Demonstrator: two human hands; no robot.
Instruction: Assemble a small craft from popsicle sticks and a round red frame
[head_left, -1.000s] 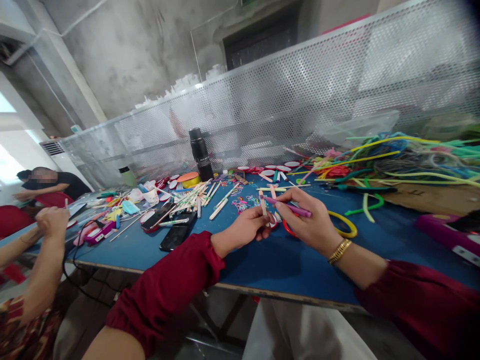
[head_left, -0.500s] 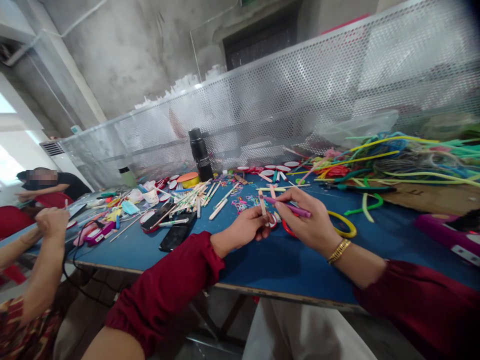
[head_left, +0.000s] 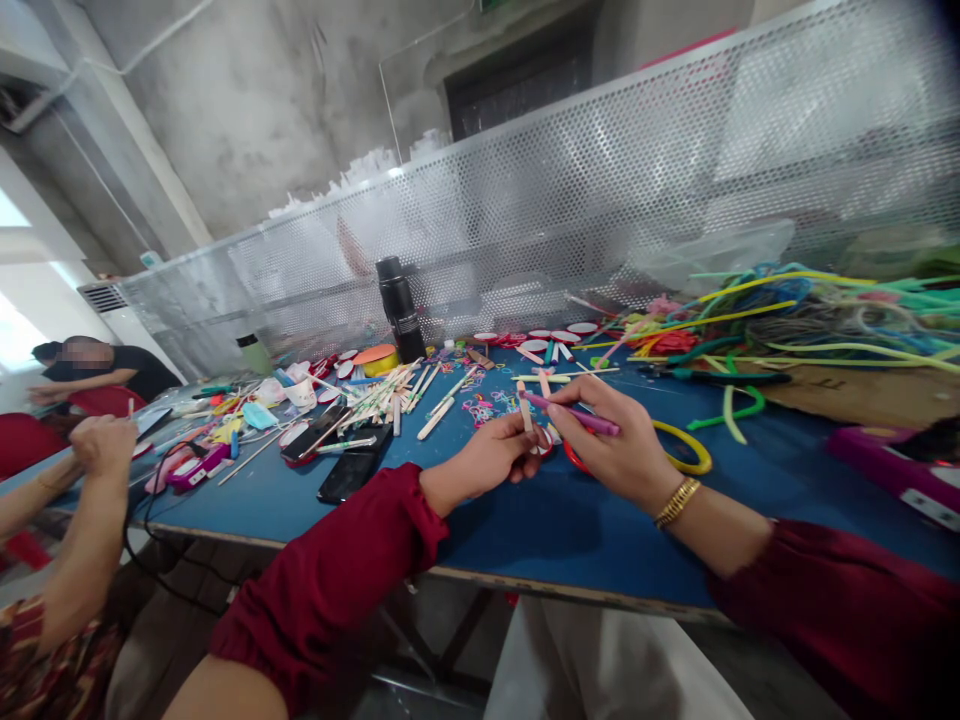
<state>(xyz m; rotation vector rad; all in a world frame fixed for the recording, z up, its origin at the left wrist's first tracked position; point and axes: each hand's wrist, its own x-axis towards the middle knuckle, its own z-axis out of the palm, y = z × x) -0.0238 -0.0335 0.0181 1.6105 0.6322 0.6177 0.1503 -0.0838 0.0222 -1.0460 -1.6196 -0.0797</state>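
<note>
My left hand (head_left: 495,455) pinches a short, flat, pale stick (head_left: 526,412) upright between thumb and fingers; its top end looks pinkish-brown. A purple pen (head_left: 585,415) is gripped in my right hand (head_left: 619,430), its tip at the upper part of the stick. Whether the tip touches the stick I cannot tell. Just beyond the hands lie small coloured rubber-band-like loops (head_left: 480,410) and a pale green stick (head_left: 559,379). A yellow ring (head_left: 694,465) and part of a red ring show behind my right hand.
On the blue table (head_left: 555,555) are a pile of pale sticks (head_left: 390,392), a black bottle (head_left: 401,310), dark phones (head_left: 352,470) and a purple device (head_left: 892,470). Coloured tubes (head_left: 795,310) heap at the right. A perforated metal screen (head_left: 540,220) stands behind. Another person's hands (head_left: 105,440) are at left.
Almost nothing differs; both hands keep their place and their hold on the stick and the pen. The whole view has shifted very slightly.
</note>
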